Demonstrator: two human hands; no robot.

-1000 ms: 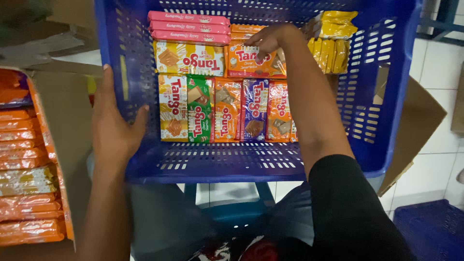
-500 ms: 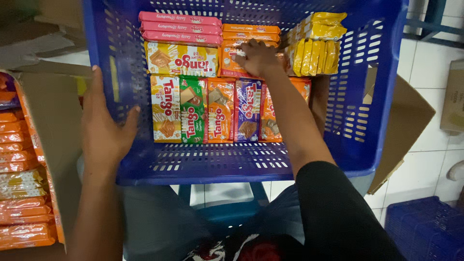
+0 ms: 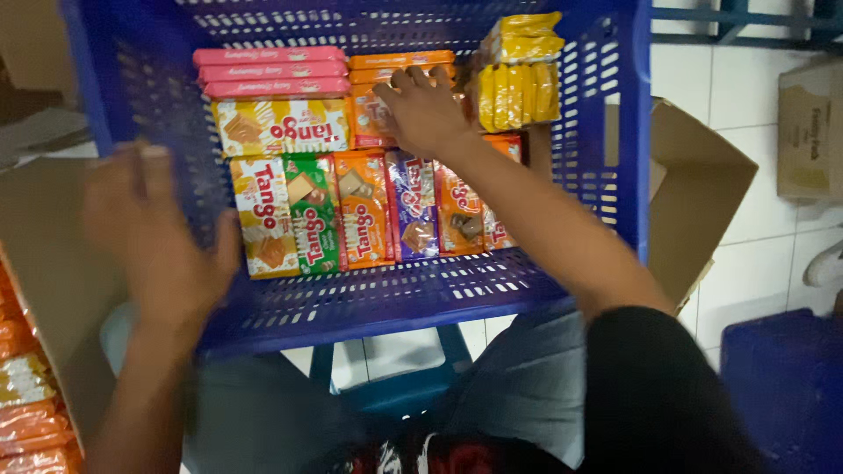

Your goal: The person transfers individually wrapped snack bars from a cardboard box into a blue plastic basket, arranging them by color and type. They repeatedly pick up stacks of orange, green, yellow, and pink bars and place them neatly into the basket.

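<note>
A: Crate status?
B: Blue crate (image 3: 606, 132) approx half packed: near row of wafer packs (image 3: 360, 215) in, far rows stacked, right side bare.
A: Hands?
B: Right hand (image 3: 426, 110) flat, fingers spread, pressing the orange pack (image 3: 373, 118) at far centre. Left hand (image 3: 154, 241) blurred at near-left rim; grip can't tell.

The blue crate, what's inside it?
The blue crate holds flat wafer packs, pink packs and yellow packs. The right hand covers an orange pack.
</note>
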